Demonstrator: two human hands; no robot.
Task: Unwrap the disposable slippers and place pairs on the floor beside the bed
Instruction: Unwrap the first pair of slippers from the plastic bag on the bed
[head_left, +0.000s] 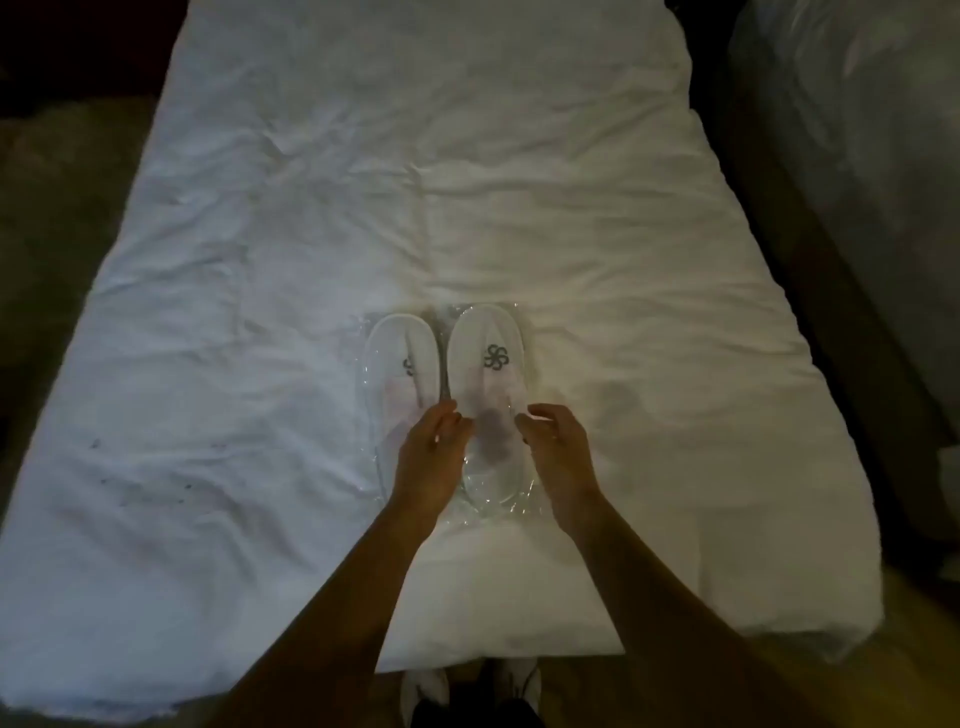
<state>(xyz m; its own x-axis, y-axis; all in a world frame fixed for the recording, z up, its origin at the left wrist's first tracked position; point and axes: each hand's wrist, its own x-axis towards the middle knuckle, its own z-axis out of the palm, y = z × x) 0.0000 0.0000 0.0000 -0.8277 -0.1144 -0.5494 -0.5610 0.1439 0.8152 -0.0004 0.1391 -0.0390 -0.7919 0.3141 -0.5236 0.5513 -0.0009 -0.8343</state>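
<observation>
White shoes (470, 686) of the person show at the bottom edge, on the floor (582, 691) just short of the foot of the bed (260, 467). Both bare forearms reach up from there over the bed's near edge, which hangs in a folded lip right above the shoes.

On the white duvet lie two wrapped slippers side by side, toes pointing away. Over the right-hand wrapped slipper (485, 395) the two hands meet. Its clear plastic wrapper (493, 486) is still on, crinkled and shiny at the heel end between the wrists. At the slipper's left edge the left hand (434, 454) has its fingers (447, 413) curled together, pinching the film. On the slipper's right edge the right hand (558, 449) has its fingertips drawn in on the film, too. Just beside it, touching or nearly so, the left-hand wrapped slipper (400, 364) lies untouched, partly hidden under the left hand at the heel.

Around the slippers the duvet is rumpled but bare, with wide room to either side and much more beyond the toes toward the far end. Left of the bed a strip of dim floor runs along its side. On the right a dark narrow gap separates it from a second bed (857, 156), whose pale cover fills the upper right corner.
</observation>
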